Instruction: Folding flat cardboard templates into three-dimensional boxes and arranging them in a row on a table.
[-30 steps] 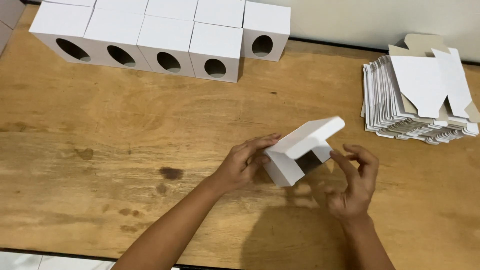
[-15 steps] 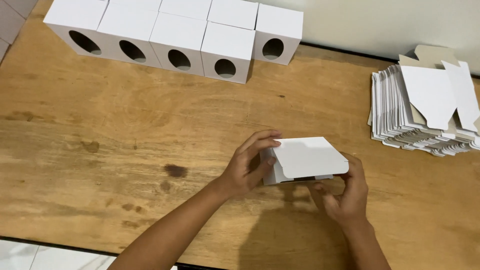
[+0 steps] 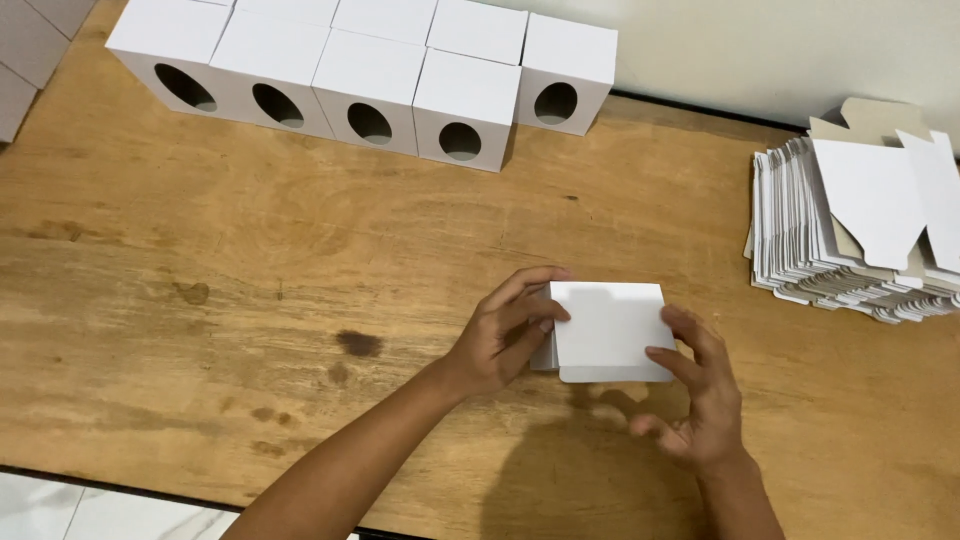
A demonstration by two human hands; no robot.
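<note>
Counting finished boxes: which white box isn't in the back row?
The white box between the left hand and right hand; the row of boxes shows oval holes, this one a plain face.

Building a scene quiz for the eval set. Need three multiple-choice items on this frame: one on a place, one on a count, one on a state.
1. Where does the stack of flat box blanks lie?
A. at the right edge of the wooden table
B. in the near left corner
C. under the hands

2. How many oval windows show on the folded boxes at the back?
A. two
B. five
C. eight

3. How is the white box between the hands?
A. lying untouched
B. torn in half
C. held from both sides

Answers:
1 A, the pile sits far right, beside the wall.
2 B, five dark ovals face the camera.
3 C, the left hand grips its left side and the right hand has fingers on its right side.
</note>
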